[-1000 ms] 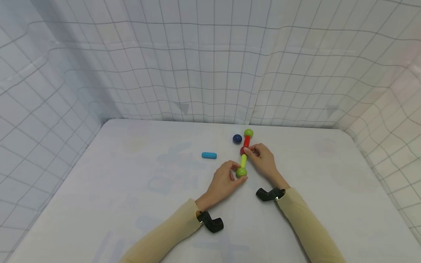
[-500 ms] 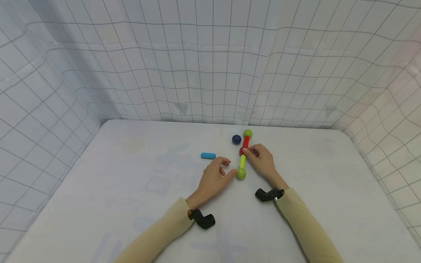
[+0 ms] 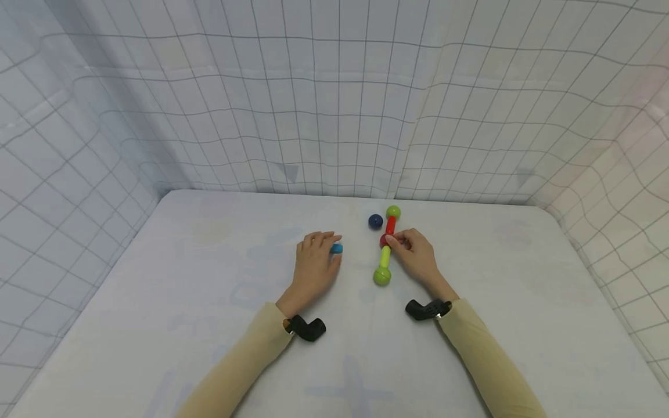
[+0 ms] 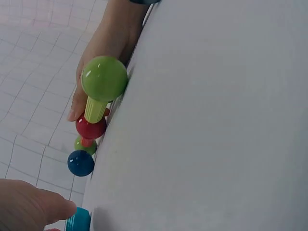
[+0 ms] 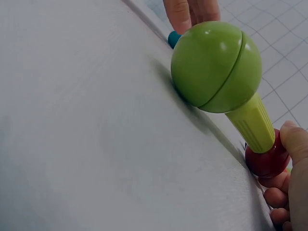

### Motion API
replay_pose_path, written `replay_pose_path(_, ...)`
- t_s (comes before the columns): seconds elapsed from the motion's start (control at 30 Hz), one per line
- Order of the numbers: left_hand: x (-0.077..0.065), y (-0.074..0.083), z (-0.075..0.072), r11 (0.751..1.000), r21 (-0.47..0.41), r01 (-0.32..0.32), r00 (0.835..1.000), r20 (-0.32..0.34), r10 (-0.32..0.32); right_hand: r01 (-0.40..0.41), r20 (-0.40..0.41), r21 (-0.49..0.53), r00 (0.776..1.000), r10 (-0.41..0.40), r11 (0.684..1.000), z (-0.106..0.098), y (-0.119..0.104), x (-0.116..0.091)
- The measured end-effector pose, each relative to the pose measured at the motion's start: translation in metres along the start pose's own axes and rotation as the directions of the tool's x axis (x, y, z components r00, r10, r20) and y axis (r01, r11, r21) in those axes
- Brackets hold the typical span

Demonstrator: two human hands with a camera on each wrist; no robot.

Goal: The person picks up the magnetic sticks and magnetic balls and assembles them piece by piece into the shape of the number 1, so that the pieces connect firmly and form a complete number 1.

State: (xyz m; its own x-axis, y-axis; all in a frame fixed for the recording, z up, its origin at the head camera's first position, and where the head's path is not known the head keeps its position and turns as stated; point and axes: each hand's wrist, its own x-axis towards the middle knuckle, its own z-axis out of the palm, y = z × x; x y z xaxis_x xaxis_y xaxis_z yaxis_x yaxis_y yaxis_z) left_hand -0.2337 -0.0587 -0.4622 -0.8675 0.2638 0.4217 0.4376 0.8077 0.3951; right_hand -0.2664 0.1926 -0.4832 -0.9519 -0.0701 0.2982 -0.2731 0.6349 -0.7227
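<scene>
- I can see the right hand [image 3: 415, 252] pinching the red ball [image 3: 385, 240] between thumb and fingers.
- This ball is in the middle of a straight row on the tabletop [image 3: 209, 249]: the yellow stick [image 3: 385, 256] connects it with the nearer green ball [image 3: 382, 276], and the red stick [image 3: 391, 224] goes from it to the farther green ball [image 3: 394, 212].
- The left hand [image 3: 313, 264] is at the blue stick [image 3: 337, 248], to the left of the row. Its thumb is on the near side and its fingers are on the far side; I cannot tell whether they grip it.
- The dark blue ball [image 3: 375, 221] rests just beside the red stick, on its left, without touching it.
</scene>
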Motion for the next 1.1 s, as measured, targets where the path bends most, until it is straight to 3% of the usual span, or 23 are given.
replay_pose_path(0.17, 0.000, -0.008, -0.002, 1.000, 0.018, -0.023, 0.998, 0.062, 0.021, 0.004, -0.001, 0.001, 1.000, -0.004, 1.000, 0.000, 0.001, 0.000)
replay_pose_path(0.5, -0.002, -0.011, 0.001, 0.997, 0.016, -0.078, 0.997, 0.022, 0.078, -0.013, 0.003, 0.006, 1.000, 0.013, 1.000, 0.000, 0.001, 0.000)
replay_pose_path(0.73, -0.006, -0.003, 0.001, 0.993, -0.064, -0.095, 0.995, 0.020, 0.097, -0.016, 0.007, 0.002, 1.000, 0.016, 1.000, 0.000, 0.001, 0.000)
replay_pose_path(1.1, -0.012, 0.019, -0.001, 0.976, -0.218, 0.023, 0.993, 0.115, 0.002, -0.039, 0.025, -0.003, 0.999, 0.039, 0.999, 0.000, 0.000, 0.000)
